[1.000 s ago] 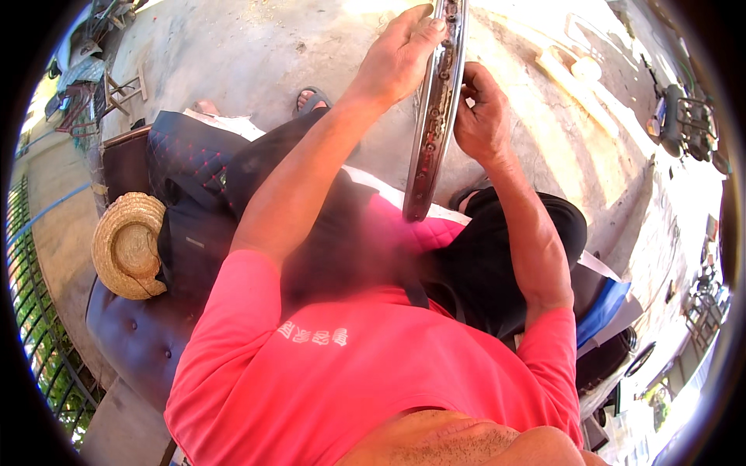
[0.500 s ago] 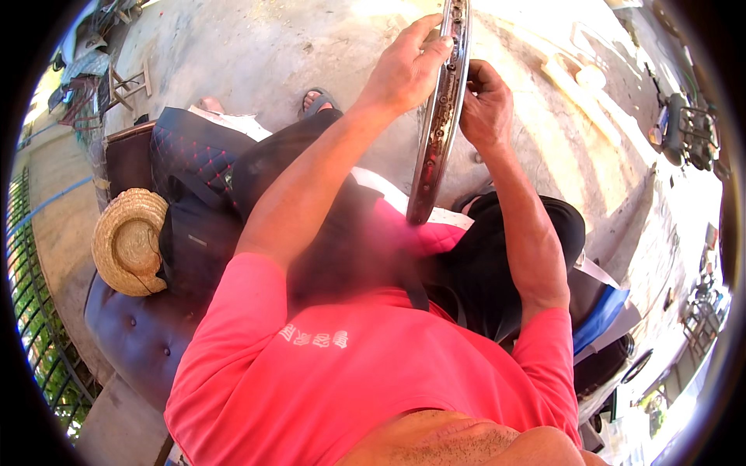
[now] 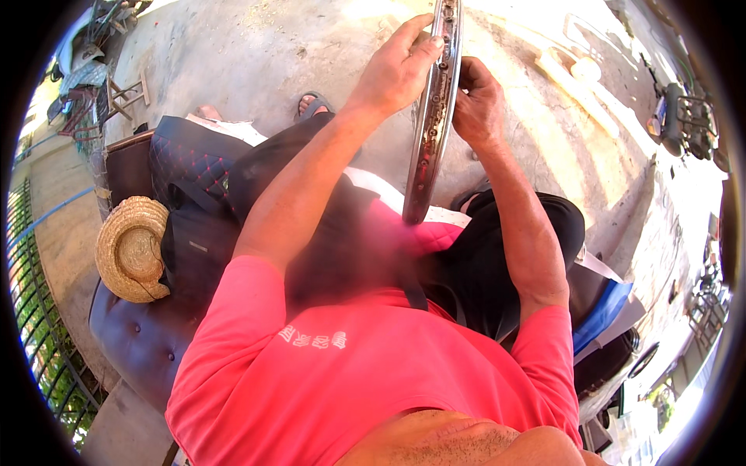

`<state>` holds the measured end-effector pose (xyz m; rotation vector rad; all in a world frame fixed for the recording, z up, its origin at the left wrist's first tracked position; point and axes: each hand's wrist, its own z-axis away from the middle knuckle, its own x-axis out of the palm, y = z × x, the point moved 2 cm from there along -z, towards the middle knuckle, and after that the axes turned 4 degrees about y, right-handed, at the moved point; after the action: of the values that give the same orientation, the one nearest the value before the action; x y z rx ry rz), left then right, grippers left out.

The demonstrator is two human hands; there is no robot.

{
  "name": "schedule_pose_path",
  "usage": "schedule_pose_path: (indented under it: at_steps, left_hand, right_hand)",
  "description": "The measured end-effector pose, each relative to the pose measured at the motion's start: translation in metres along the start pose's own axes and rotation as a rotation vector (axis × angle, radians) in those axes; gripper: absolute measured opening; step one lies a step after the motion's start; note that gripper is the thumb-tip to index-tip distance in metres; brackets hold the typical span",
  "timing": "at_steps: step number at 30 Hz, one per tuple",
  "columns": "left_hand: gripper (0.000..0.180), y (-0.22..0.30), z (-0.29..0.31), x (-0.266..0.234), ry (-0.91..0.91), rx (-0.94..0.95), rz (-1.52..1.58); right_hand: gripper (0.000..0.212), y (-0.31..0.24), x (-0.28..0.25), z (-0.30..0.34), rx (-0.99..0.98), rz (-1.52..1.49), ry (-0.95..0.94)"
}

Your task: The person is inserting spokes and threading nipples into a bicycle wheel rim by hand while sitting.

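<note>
A shiny metal wheel rim point(image 3: 433, 128) stands on edge between my knees, tilted, its upper part running out of the picture at the top. Its outer face carries a row of holes and brown, rust-like stains. My left hand point(image 3: 396, 71) grips the rim from the left, thumb on the outer face and fingers reaching over the far side. On the other side, my right hand point(image 3: 479, 109) is closed with curled fingers close against the rim. Whatever those fingers pinch is hidden behind the rim's edge.
A straw hat point(image 3: 134, 248) rests at my left on a dark tufted seat point(image 3: 132, 334). Dark quilted sheeting point(image 3: 190, 151) lies beside my leg. Pale wooden pieces point(image 3: 579, 89) lie on the concrete floor ahead right. A small wooden stool point(image 3: 128, 93) stands far left, a metal fence point(image 3: 47, 334) nearer.
The rim and both hands appear slightly further left, and the surroundings have shifted a little as well. Both hands keep their places on either side of the rim.
</note>
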<state>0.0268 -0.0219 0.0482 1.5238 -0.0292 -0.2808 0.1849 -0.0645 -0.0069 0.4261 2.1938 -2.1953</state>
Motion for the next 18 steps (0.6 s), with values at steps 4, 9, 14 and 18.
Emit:
schedule_pose_path:
  at_steps: [4, 9, 14, 18]
  left_hand:
    - [0.049, -0.002, 0.000, -0.003, 0.010, 0.008, 0.017]
    - [0.049, 0.000, 0.000, -0.004, 0.016, -0.001, -0.017]
    - [0.048, -0.006, -0.002, -0.002, -0.009, -0.005, 0.001]
    - [0.048, -0.004, -0.001, -0.001, -0.011, 0.001, 0.023]
  right_hand:
    - [0.026, -0.006, 0.001, 0.002, -0.024, 0.017, -0.019]
    - [0.025, -0.010, 0.002, 0.004, -0.048, -0.006, -0.019]
    - [0.027, 0.001, 0.003, 0.000, 0.008, -0.083, 0.016]
    - [0.025, -0.003, 0.000, 0.002, -0.014, -0.034, -0.020]
